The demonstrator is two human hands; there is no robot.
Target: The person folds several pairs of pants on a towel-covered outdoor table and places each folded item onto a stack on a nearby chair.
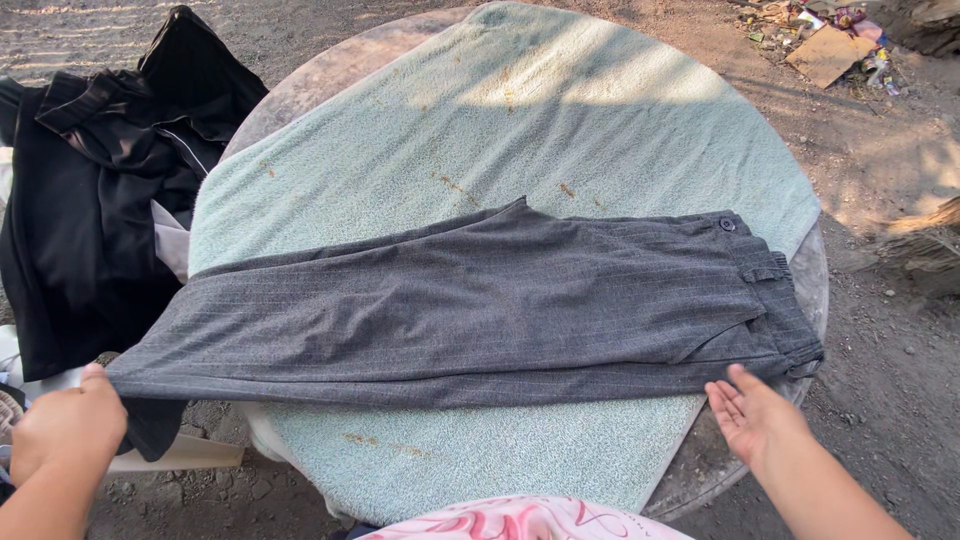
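Two bare hands work a pair of grey pinstriped trousers lying flat across a round table. At the left edge, the left hand pinches the overhanging hems; the right hand lies open-palmed near the waistband at the right edge. A pale green towel pads the tabletop. Black garments crowd the left; bare dirt ground surrounds.

black clothes pile cut off at left edge, litter indistinct
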